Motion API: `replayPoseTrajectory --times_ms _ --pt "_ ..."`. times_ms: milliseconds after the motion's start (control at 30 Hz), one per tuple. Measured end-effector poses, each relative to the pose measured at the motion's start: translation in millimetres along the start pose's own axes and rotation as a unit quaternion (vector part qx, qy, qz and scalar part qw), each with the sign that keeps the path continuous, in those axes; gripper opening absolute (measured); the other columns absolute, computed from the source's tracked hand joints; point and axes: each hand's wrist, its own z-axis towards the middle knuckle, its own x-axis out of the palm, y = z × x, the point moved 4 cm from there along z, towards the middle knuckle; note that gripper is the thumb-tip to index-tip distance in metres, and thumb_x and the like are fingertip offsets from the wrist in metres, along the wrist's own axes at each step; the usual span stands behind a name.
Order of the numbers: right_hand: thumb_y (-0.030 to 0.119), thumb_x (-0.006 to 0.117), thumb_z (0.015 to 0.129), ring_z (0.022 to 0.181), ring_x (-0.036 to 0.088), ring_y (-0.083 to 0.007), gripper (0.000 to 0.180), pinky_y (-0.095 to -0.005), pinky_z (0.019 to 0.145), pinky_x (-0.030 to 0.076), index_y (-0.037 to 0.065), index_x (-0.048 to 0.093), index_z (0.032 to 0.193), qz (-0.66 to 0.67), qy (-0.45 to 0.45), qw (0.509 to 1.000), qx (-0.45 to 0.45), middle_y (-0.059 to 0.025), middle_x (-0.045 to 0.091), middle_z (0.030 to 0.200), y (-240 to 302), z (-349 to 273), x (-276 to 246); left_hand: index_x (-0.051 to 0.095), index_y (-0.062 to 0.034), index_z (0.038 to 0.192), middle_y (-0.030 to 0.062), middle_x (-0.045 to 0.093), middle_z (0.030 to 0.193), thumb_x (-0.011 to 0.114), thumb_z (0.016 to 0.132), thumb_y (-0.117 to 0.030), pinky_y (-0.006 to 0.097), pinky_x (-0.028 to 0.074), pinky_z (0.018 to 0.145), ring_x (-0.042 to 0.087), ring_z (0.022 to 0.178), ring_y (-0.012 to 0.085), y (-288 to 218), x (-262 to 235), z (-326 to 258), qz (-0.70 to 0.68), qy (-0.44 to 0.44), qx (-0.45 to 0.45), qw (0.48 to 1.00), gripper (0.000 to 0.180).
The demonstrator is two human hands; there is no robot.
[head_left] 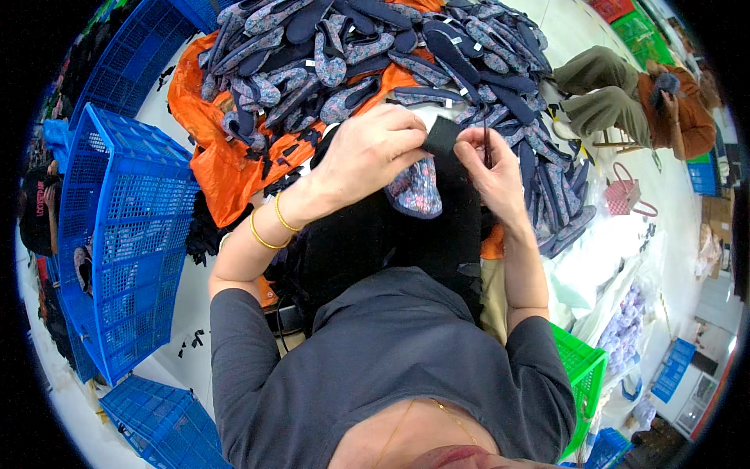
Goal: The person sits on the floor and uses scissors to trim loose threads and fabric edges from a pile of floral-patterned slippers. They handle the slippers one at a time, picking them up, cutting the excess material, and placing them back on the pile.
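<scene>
A slipper in floral blue and pink fabric (416, 190) hangs toe-down over my lap. My left hand (367, 152) is closed, its fingers pinching the slipper's upper end. Between my two hands stands a flat dark square piece (443, 137); whether it belongs to the slipper I cannot tell. My right hand (494, 173) is closed at that piece's right side, thumb and fingertips together. A slim dark tool (487, 147) stands up from the right fingers, its kind too small to make out. Just beyond both hands lies a big heap of similar slippers (336, 66) with navy soles.
Orange sheeting (205, 133) lies under the heap, with black scraps on it. A large blue crate (141, 227) stands at my left, another blue crate (160, 418) behind it. On my right are a green crate (582, 375), a pink bag (625, 195) and a seated person (617, 94).
</scene>
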Motion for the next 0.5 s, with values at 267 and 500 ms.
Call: replayPoseTrajectory --times_ms 267,500 --pt "0.019 0.067 0.091 0.082 0.052 -0.0066 0.034 -0.0209 0.071 0.042 0.003 0.062 0.121 -0.217 0.126 0.959 -0.133 -0.0008 0.059 0.095 16 -2 -14 0.065 -0.001 0.082 0.0094 0.065 0.093 0.075 0.073 -0.009 0.035 0.052 0.075 0.064 0.085 0.0279 12 -6 11 -0.008 0.024 0.018 1.0 0.016" --pt "0.021 0.075 0.084 0.066 0.054 -0.0111 0.033 -0.0245 0.061 0.045 0.002 0.062 0.109 -0.191 0.12 0.967 -0.119 -0.0035 0.061 0.079 20 3 -4 0.067 0.0024 0.1 0.0074 0.068 0.087 0.068 0.084 -0.007 0.026 0.049 0.076 0.062 0.083 0.0107 43 2 16 -0.228 0.146 -0.17 0.947 0.018"
